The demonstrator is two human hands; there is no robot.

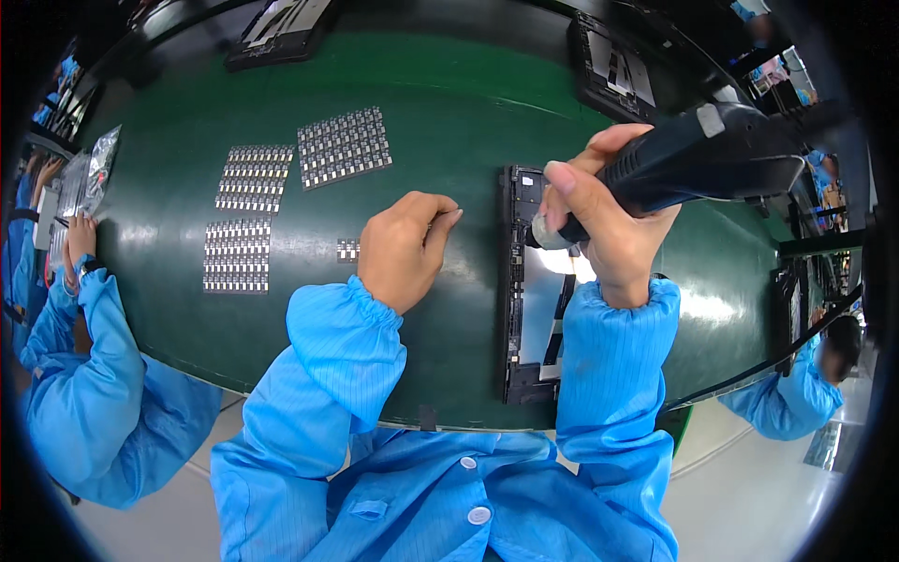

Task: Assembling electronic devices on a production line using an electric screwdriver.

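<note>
In my right hand (613,211) is a black handheld power tool (702,155), its kind hard to tell, with fingers and thumb wrapped round its front end. The tool's pale tip (551,234) is over an opened flat black electronic device (513,309) with a silvery plate inside, partly covered by my right hand and sleeve. Left of the device, my left hand (403,248) is closed above the table, thumb and forefinger pinched together; whatever they may hold is too small to make out. Beside its wrist lies a small piece of component sheet (347,250), partly hidden by the hand.
Three sheets of small components (237,256) (254,178) (344,148) lie on the green table (449,103). More opened devices (281,33) (613,70) stand along the far edge. At left a co-worker's hand (81,236) is near a clear plastic bag (101,169). Another person (796,389) sits at right.
</note>
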